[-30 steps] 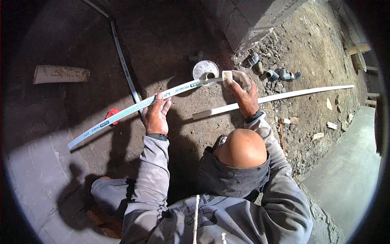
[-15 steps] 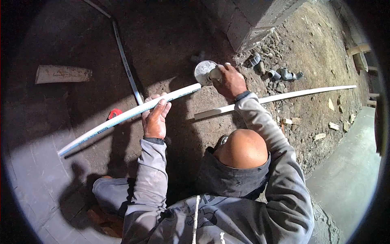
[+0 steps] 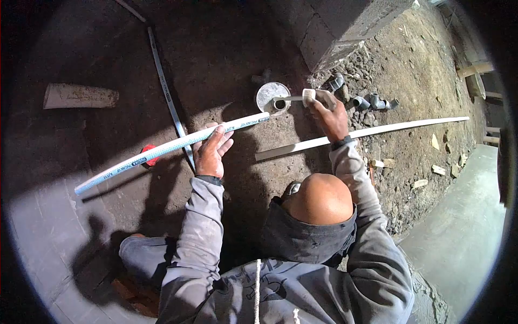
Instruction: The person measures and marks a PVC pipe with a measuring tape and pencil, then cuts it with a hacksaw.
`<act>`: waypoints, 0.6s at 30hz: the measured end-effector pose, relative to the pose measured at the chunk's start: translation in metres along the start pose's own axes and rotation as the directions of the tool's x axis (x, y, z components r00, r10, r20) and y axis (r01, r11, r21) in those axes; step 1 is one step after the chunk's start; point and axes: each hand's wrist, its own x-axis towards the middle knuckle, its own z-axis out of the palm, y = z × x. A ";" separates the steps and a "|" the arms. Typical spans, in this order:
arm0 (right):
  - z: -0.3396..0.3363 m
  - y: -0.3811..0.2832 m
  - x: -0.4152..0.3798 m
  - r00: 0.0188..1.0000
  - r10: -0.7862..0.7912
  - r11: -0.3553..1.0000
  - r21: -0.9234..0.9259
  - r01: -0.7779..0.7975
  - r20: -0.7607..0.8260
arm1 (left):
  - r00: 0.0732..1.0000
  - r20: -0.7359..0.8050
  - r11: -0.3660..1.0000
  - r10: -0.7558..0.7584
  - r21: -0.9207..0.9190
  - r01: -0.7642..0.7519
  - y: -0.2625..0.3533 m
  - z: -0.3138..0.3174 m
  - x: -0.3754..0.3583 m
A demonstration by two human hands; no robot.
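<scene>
My left hand grips a white pipe with blue printing, which slants from lower left up to the right. My right hand pinches a white cap with a thin applicator stem reaching left from it. That stem ends over the small round opening of a can with a pale, smeared top, standing on the dirt. The pipe's right end lies just below the can in this view.
Another white pipe lies on the soil at right. Grey elbow fittings sit among stones beside a concrete block column. At left are a thin grey pipe, a wide pipe piece and a red object.
My right hand has moved right and down from the can, drawing the cap and stem out to where they show. The held pipe has turned slightly, its left end rising.
</scene>
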 end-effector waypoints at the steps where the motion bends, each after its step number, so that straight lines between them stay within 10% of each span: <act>1: -0.003 -0.003 -0.003 0.996 0.074 0.977 0.195 -0.083 0.049 | 1.000 0.000 1.000 -0.002 -0.002 0.002 -0.002 0.002 0.001; 18: 0.010 -0.021 -0.046 0.973 -0.229 0.968 -0.100 0.229 0.009 | 0.991 -0.106 0.994 0.087 0.079 -0.079 0.004 0.023 0.003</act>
